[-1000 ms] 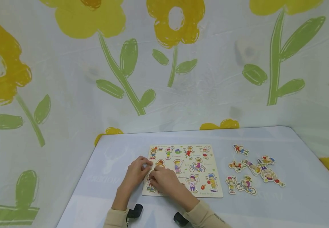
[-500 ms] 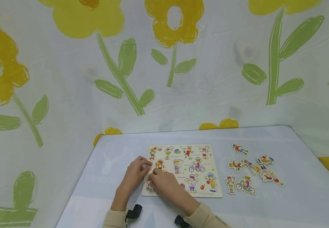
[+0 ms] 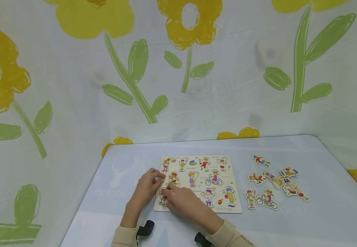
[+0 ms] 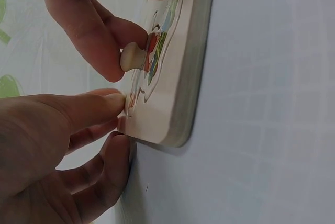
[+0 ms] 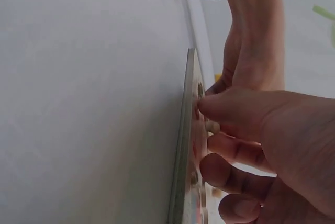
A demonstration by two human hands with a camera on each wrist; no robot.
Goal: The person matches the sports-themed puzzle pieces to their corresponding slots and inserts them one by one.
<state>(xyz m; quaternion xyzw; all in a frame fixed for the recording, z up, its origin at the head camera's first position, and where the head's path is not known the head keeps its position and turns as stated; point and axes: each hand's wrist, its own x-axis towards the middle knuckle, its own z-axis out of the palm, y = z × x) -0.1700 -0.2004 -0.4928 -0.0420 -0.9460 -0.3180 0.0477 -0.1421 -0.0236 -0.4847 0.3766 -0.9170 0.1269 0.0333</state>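
Puzzle board (image 3: 202,172) lying flat on the pale, bluish-white tabletop (image 3: 277,230), which is spreading out on every side of it. A faint deer-head mark (image 3: 118,171) is showing on that surface, left of the board.

White backdrop (image 3: 228,113) rising behind the tabletop's far edge, beyond the board; a similar sheet is standing off to the board's left and another to its right, both bearing the same print. Yellow-orange flower (image 3: 190,22) is standing out above the board among larger yellow blooms, green stems and leaves.

Left hand (image 3: 147,185) holding the board's left edge, thumb pressing on its top face, bent fingers lying along its side. Right hand (image 3: 181,200) reaching over the board's near left part, fingertips pinching a small wooden knob (image 4: 132,56) that is standing up from a picture figure. Beige sleeves (image 3: 228,236) are covering both forearms on the near side of the board.

Loose pieces are lying right of the board: bicycle piece (image 3: 267,200) and green-clad figure (image 3: 251,199) sitting just beside each other near its lower right; red-and-blue figure (image 3: 261,161) lying apart, near its upper right; others crowding together between, some touching.
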